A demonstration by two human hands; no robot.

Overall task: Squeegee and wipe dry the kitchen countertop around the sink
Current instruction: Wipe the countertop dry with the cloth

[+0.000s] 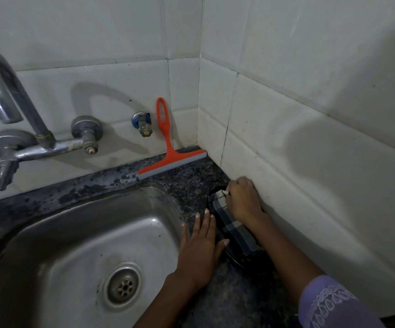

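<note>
An orange squeegee (165, 147) leans upright against the back wall tiles, its grey blade on the dark speckled countertop (187, 178) behind the steel sink (92, 233). A dark checked cloth (233, 229) lies on the narrow counter strip between the sink and the right wall. My right hand (242, 200) grips the cloth's far end, fingers curled round it. My left hand (199, 249) lies flat with straight fingers on the counter by the sink's right rim, touching the cloth's near side.
A chrome tap (14, 129) with a curved spout juts from the back wall over the sink's left part. A small valve (143, 124) sits on the wall beside the squeegee handle. White tiled walls meet in the corner behind the counter.
</note>
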